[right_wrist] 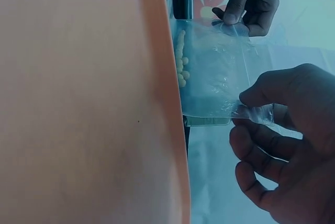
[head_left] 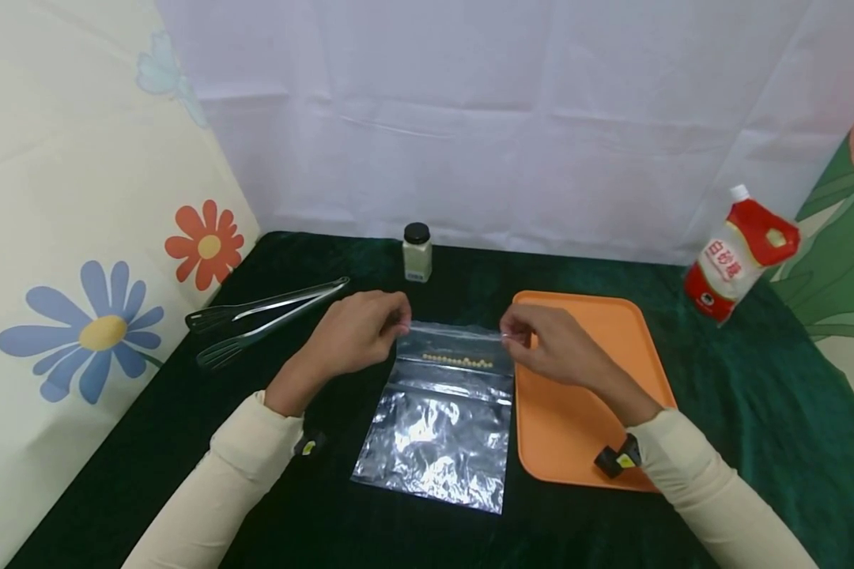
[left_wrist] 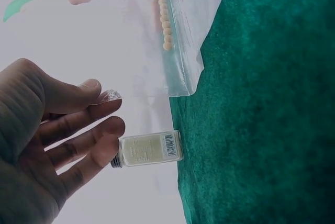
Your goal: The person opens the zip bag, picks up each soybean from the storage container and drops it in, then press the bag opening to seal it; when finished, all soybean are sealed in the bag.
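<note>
Between the hands hangs a clear plastic bag (right_wrist: 220,72) with a row of small round pale-yellow balls (head_left: 458,361) along its lower part. My left hand (head_left: 364,330) pinches its top left corner between thumb and index finger; in the left wrist view the other fingers of that hand (left_wrist: 63,140) are loosely bent. The top right corner is pinched by my right hand (head_left: 551,341), whose thumb and index finger (right_wrist: 282,90) show in the right wrist view. Shiny clear plastic (head_left: 434,442) lies flat on the cloth below; whether it is a separate bag, I cannot tell.
Metal tongs (head_left: 270,316) lie at the left. A black-lidded jar (head_left: 417,254) stands behind the bag. An orange tray (head_left: 576,442) lies under the right forearm. A red and white sugar pouch (head_left: 727,265) stands at the back right on the green cloth (head_left: 747,411).
</note>
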A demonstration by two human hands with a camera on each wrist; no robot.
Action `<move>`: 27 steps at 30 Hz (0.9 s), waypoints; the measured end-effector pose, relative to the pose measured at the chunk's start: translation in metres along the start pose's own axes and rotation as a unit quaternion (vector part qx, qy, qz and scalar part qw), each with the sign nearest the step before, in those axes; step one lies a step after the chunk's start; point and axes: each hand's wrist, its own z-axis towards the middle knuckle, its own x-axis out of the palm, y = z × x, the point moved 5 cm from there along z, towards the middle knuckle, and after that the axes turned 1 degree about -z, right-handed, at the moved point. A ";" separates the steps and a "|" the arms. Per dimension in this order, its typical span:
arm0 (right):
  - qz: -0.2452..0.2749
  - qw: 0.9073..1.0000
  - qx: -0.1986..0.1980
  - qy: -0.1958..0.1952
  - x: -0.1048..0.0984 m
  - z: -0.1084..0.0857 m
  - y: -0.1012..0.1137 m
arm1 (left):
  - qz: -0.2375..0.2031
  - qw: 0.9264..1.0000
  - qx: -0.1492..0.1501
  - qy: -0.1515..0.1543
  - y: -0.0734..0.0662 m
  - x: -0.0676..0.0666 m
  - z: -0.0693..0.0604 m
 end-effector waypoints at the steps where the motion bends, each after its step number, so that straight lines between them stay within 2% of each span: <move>1: -0.003 1.000 0.005 0.010 0.000 0.000 0.000 | 0.000 1.000 0.004 -0.001 0.000 0.000 0.000; 6: -0.026 0.996 0.026 0.075 0.002 0.002 0.003 | -0.002 1.000 0.019 0.000 0.000 0.003 0.000; 9: -0.041 0.995 0.010 0.088 0.003 0.010 0.009 | 0.001 1.000 0.021 -0.001 0.000 0.004 0.000; 15: -0.063 0.995 -0.045 0.067 0.013 0.033 0.030 | -0.002 1.000 0.011 0.006 0.000 0.005 0.000; 20: -0.070 0.994 -0.074 0.046 0.028 0.054 0.050 | -0.004 1.000 0.011 0.008 0.000 0.004 -0.001; 23: -0.080 0.993 -0.078 0.031 0.036 0.064 0.059 | -0.002 1.000 0.019 0.003 -0.001 0.004 -0.001; 27: -0.098 0.993 -0.063 0.015 0.041 0.073 0.066 | 0.002 1.000 0.030 -0.002 -0.002 0.003 0.001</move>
